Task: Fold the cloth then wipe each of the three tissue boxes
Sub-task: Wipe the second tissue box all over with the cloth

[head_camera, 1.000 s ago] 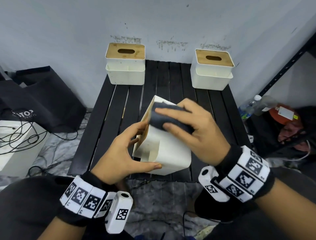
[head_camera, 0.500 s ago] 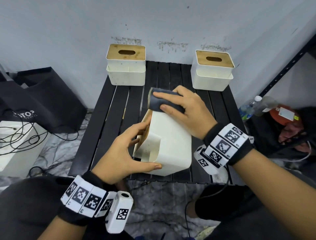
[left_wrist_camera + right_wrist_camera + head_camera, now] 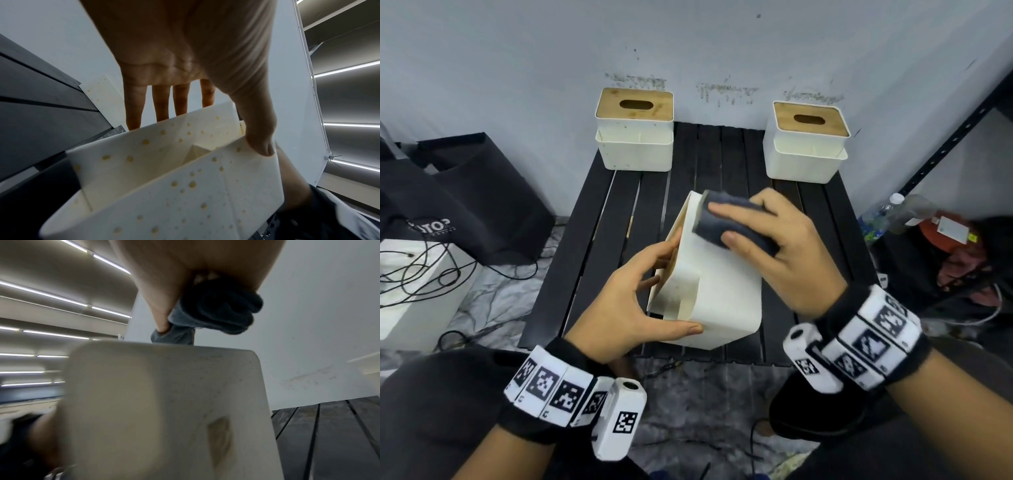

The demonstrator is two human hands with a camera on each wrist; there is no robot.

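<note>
On the black slatted table [image 3: 619, 205], two upright tissue boxes [image 3: 635, 133] [image 3: 806, 140] stand at the far corners, contents unseen. Between them, nearer, the left hand [image 3: 626, 305] grips the tipped tissue box [image 3: 722, 291]. The right hand [image 3: 784, 253] presses the folded cloth [image 3: 726, 219] on its upturned face.

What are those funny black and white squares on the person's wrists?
Both hands are bare. The left hand and right hand each wear a black wristband ringed with white blocks printed with black square code patterns, plus a small white camera. Dark sleeves cover the forearms.
</note>
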